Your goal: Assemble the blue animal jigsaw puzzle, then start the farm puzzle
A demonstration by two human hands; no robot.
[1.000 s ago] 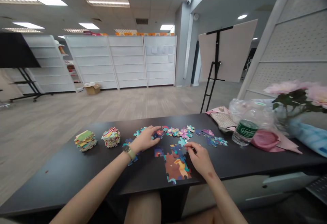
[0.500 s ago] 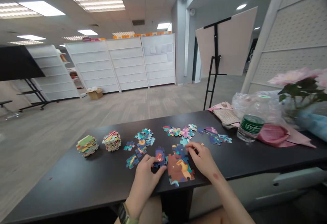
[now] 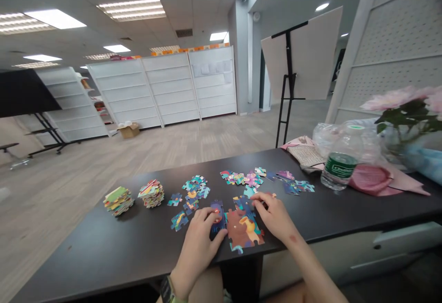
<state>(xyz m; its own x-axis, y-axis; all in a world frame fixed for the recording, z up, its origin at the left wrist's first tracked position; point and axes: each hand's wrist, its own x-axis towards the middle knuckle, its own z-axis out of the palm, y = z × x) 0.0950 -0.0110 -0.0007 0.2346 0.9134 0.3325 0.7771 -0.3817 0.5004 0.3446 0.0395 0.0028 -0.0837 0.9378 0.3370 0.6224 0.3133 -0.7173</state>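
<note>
We're looking down a long dark counter (image 3: 103, 247) in a big open room: wood-look floor, white shelving (image 3: 172, 86) along the far wall, ceiling lights on, a black easel (image 3: 288, 77) holding a pale board off to the right. On the counter's left sit two stacks of puzzle pieces (image 3: 134, 197), side by side. In the middle lies a loose cluster of blue pieces (image 3: 193, 190), and further right a scatter of pink and purple pieces (image 3: 255, 177) strung along the far edge. At the right end we've got a water bottle (image 3: 340, 165) with a green label, a clear plastic bag behind it, pink cloth under it, and pink flowers (image 3: 404, 102) at the frame's edge.

Now the hands. Near the front edge sits the joined-up puzzle section (image 3: 246, 229), brown and orange with blue bits round it. Our left hand (image 3: 198, 243) comes in from below, palm down, fingers curled over a dark blue puzzle piece (image 3: 217, 218), pressing it flat against the left side of that section; the fingers are loosely spread on top rather than pinching, and we can't tell whether the piece is fully locked in. A watch strap shows at the wrist. Our right hand (image 3: 272, 213) reaches in from the right, resting on the counter, fingertips drawn narrow at the section's top right corner, touching the pieces there. Whether it actually grips one, we can't tell.
</note>
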